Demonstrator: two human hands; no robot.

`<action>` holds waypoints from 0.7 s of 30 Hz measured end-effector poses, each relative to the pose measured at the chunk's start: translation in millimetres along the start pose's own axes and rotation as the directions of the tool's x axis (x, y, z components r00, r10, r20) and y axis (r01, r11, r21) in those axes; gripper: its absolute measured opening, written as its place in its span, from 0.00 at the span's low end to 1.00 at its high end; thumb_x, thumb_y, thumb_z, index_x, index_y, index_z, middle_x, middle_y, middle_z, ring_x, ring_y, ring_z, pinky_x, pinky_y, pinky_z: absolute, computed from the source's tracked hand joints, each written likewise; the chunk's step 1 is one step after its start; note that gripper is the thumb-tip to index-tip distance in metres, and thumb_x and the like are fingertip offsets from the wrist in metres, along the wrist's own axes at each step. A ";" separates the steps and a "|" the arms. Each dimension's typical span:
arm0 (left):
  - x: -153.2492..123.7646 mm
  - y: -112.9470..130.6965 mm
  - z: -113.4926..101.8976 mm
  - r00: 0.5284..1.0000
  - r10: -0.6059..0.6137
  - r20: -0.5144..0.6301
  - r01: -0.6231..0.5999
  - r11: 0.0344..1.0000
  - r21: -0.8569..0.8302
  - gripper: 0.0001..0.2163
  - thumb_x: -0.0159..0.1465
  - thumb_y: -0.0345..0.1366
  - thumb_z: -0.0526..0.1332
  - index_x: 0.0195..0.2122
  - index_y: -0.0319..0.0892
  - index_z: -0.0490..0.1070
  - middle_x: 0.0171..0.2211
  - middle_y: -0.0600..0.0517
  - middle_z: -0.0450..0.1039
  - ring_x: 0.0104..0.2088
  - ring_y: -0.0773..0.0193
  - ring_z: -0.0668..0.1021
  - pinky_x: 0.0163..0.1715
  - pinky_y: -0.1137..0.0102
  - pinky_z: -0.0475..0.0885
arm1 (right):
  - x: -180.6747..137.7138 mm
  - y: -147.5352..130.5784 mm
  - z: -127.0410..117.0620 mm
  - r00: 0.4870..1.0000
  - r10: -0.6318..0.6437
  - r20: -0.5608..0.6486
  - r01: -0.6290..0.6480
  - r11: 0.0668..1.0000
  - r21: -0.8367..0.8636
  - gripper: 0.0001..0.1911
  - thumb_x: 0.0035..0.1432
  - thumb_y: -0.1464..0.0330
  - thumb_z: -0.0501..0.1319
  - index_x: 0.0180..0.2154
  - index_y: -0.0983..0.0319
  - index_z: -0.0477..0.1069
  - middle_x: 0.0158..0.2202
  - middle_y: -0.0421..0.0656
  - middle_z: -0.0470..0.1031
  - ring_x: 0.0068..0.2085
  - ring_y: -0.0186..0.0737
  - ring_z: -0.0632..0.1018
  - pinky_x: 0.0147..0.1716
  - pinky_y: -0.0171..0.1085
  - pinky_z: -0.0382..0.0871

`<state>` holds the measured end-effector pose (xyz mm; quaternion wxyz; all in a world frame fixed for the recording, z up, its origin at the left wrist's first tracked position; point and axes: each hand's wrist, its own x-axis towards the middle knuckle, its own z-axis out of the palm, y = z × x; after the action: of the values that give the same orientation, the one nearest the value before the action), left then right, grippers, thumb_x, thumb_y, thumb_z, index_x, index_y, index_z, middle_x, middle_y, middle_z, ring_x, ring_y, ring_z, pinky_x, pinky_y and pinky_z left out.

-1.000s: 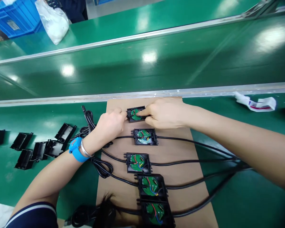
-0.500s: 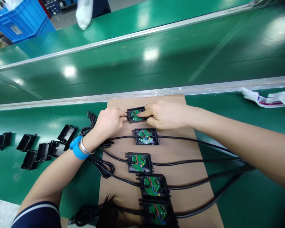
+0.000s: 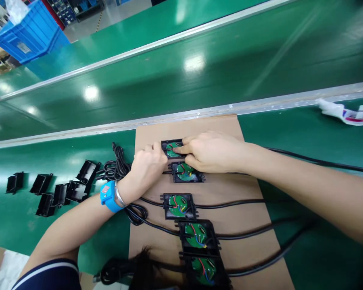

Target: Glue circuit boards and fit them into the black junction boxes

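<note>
Open black case [image 3: 166, 143] is mid-frame, left hand [image 3: 149, 162] curled at its end, probably bracing it so the right hand [image 3: 213, 152] can put an index finger on the green circuit board [image 3: 170, 152], though can't tell if either hand's fingers actually grip anything.

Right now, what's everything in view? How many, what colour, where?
Worktop: three strips, green, across the view
Cardboard: one, brown, on the near strip
Circuit boxes: five, black and green, on the cardboard
Plain boxes: six, black, at left
Cables: several, black, beside circuit boxes
Wrapper: one, mostly white, right edge
Crate: one, blue, upper left
Bag: one, whitish, atop the crate
Crumpled material: one, white, lower left
Wrist strap: one, blue, left wrist
Bracelet: one, silver, left wrist
Sleeve: one, navy, lower left
Left fingers: bare, at the farthest circuit box
Right fingers: bare, index on that box
</note>
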<state>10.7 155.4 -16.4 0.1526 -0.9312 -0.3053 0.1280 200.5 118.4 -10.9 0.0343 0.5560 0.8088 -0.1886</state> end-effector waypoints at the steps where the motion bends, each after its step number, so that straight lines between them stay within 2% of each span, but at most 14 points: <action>1: 0.8 2.4 1.2 1.000 0.005 0.023 -0.005 1.000 0.017 0.16 0.64 0.20 0.48 0.35 0.32 0.76 0.34 0.41 0.73 0.31 0.54 0.78 0.17 0.68 0.62 | -0.1 -0.2 0.1 1.000 0.005 -0.001 -0.005 1.000 -0.003 0.25 0.59 0.68 0.50 0.53 0.58 0.77 0.42 0.49 0.79 0.37 0.49 0.78 0.27 0.40 0.59; 5: -2.0 -1.9 8.5 0.999 0.042 -0.010 -0.042 0.999 0.006 0.15 0.65 0.20 0.49 0.38 0.32 0.76 0.36 0.41 0.73 0.33 0.54 0.78 0.20 0.67 0.68 | -1.4 -0.9 2.8 0.999 0.021 -0.031 -0.021 1.000 -0.011 0.24 0.58 0.69 0.51 0.51 0.58 0.78 0.42 0.49 0.79 0.36 0.49 0.78 0.26 0.41 0.58; 9: -7.7 -11.7 9.9 0.984 -0.021 -0.179 -0.005 0.990 -0.139 0.12 0.68 0.26 0.52 0.47 0.34 0.74 0.39 0.44 0.74 0.36 0.57 0.78 0.31 0.65 0.75 | -3.3 -2.8 4.3 0.999 0.014 -0.033 -0.015 1.000 -0.011 0.24 0.60 0.69 0.51 0.53 0.57 0.76 0.44 0.49 0.79 0.38 0.50 0.79 0.28 0.41 0.59; 11: -8.2 -9.9 9.6 0.967 0.003 -0.255 -0.057 0.976 -0.208 0.13 0.69 0.27 0.53 0.50 0.36 0.73 0.43 0.45 0.75 0.39 0.58 0.77 0.38 0.66 0.76 | -3.6 -3.9 3.5 0.999 0.031 -0.015 -0.031 0.999 -0.016 0.24 0.60 0.69 0.51 0.54 0.57 0.75 0.44 0.48 0.79 0.39 0.51 0.79 0.28 0.41 0.60; 13: -7.2 -4.4 10.2 0.965 0.080 -0.249 -0.136 0.966 -0.218 0.13 0.68 0.27 0.52 0.49 0.35 0.73 0.43 0.45 0.75 0.40 0.58 0.76 0.41 0.66 0.75 | -3.3 -4.3 2.2 0.999 0.052 0.001 -0.052 0.999 -0.015 0.24 0.60 0.69 0.51 0.54 0.58 0.76 0.45 0.49 0.79 0.40 0.51 0.79 0.29 0.41 0.60; 15: -5.8 0.8 11.3 0.973 0.116 -0.197 -0.158 0.965 -0.212 0.13 0.68 0.27 0.52 0.47 0.33 0.73 0.40 0.44 0.74 0.39 0.57 0.75 0.38 0.65 0.75 | -2.7 -4.0 1.1 0.998 0.061 0.006 -0.060 0.998 -0.008 0.23 0.59 0.69 0.51 0.52 0.58 0.77 0.45 0.49 0.79 0.40 0.51 0.79 0.29 0.41 0.60; 18: -4.2 2.0 12.4 0.981 0.088 -0.170 -0.132 0.955 -0.266 0.13 0.68 0.30 0.53 0.48 0.34 0.73 0.41 0.44 0.74 0.38 0.57 0.75 0.36 0.64 0.74 | -1.4 -2.2 1.2 0.999 0.042 0.002 -0.042 0.999 0.015 0.22 0.58 0.69 0.51 0.49 0.57 0.78 0.43 0.49 0.79 0.40 0.51 0.79 0.30 0.41 0.60; 21: -2.7 -3.1 11.8 0.979 0.044 -0.198 -0.118 0.917 -0.380 0.12 0.67 0.32 0.55 0.47 0.37 0.74 0.44 0.45 0.73 0.41 0.57 0.76 0.42 0.63 0.74 | -0.3 1.4 2.5 1.000 0.011 -0.024 -0.010 0.999 0.047 0.21 0.57 0.69 0.51 0.47 0.56 0.79 0.42 0.48 0.80 0.39 0.51 0.78 0.30 0.41 0.61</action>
<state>3.0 158.5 -25.7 -0.0136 -0.9626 -0.2700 -0.0163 201.6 117.7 -13.5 0.0122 0.5630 0.8017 -0.2005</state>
